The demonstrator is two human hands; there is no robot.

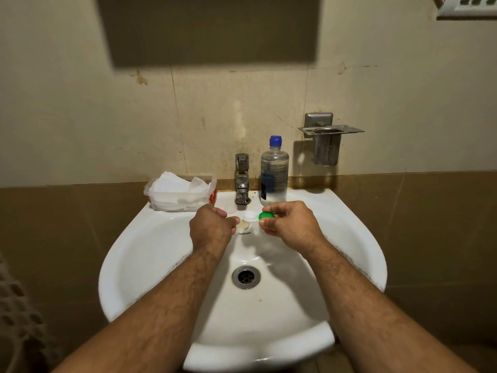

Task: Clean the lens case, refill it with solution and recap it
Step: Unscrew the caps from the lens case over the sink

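Observation:
The white lens case (249, 216) is held over the back of the white sink (129, 265), between my two hands. My left hand (212, 228) pinches its left end with curled fingers. The green cap (266, 216) at the case's right end is pinched between the thumb and fingers of my right hand (289, 223). I cannot tell whether this cap is screwed on or lifted off. A small translucent cap (231, 209) lies on the ledge by the tap. The clear solution bottle (274, 172), with its blue cap on, stands upright just behind my right hand.
A steel tap (242, 179) stands at the middle of the back ledge. Left of it is a clear plastic tub of white tissues (178, 192). The drain (246, 277) lies in the basin below my hands. A metal holder (326, 138) is fixed to the wall at the right.

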